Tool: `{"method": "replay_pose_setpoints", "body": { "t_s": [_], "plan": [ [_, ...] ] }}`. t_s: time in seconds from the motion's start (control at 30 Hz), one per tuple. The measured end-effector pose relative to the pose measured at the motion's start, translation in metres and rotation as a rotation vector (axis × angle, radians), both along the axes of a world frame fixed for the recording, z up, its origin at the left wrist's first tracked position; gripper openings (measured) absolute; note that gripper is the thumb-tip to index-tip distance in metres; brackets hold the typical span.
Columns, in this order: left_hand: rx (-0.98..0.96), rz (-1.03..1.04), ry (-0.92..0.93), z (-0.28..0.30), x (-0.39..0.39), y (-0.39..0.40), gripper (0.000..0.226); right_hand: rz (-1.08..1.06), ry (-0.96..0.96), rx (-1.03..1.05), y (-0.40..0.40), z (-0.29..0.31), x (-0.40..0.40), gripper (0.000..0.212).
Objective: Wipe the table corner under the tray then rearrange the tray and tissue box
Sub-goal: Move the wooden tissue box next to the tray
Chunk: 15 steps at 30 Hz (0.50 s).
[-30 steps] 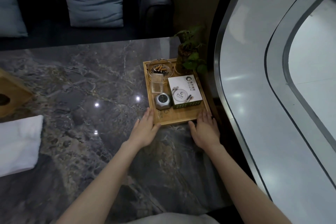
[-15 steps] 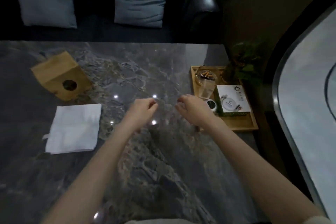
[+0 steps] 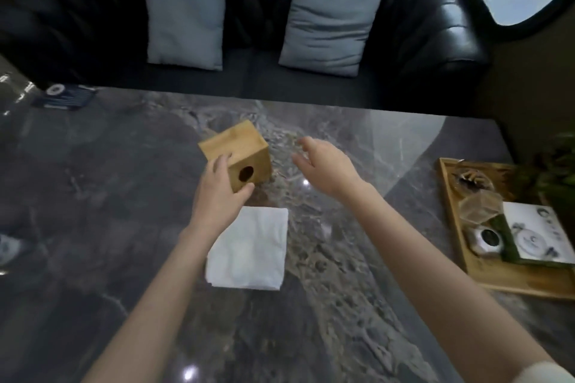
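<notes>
A wooden tissue box (image 3: 241, 149) with a round hole in one face lies tipped on the dark marble table (image 3: 357, 305). My left hand (image 3: 219, 196) wraps its near left corner, fingers on the side, thumb at the lower edge. To the right of the box my right hand (image 3: 323, 165) hovers with spread fingers, not touching it. The wooden tray (image 3: 485, 280) sits at the table's right corner with an ashtray, a glass, a small metal object and a white box on it. A folded white cloth (image 3: 252, 250) lies flat just below my left hand.
A black leather sofa (image 3: 420, 40) with two grey cushions (image 3: 328, 26) runs behind the table's far edge. A potted plant (image 3: 557, 165) stands at the tray's far right. A dark card (image 3: 65, 96) lies at the far left of the table.
Both hands left the tray's front edge and swung left across the table. My left hand has taken hold of the tissue box; the view turned left with them.
</notes>
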<state>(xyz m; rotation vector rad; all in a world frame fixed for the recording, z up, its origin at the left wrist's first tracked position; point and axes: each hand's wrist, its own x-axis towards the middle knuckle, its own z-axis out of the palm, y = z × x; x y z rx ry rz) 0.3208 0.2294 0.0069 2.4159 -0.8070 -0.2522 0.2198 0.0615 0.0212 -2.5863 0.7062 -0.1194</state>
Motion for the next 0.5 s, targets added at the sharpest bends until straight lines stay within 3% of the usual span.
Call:
{"method": "replay_pose_setpoints", "body": {
  "t_s": [0.13,0.23,0.4,0.5],
  "plan": [
    [0.073,0.027,0.076,-0.018,0.043,0.018,0.112,-0.136,-0.135,0.24,0.012,-0.016,0.046,0.053],
    [0.12,0.056,0.205,-0.03,0.069,0.02,0.13,-0.253,-0.177,0.484,0.019,-0.032,0.066,0.061],
    [0.102,0.029,0.422,-0.048,0.1,0.01,0.135,-0.353,-0.192,0.794,0.024,-0.055,0.083,0.063],
    [0.041,-0.008,0.447,-0.054,0.108,0.006,0.129,-0.338,-0.144,0.77,0.024,-0.063,0.087,0.05]
  ]
}}
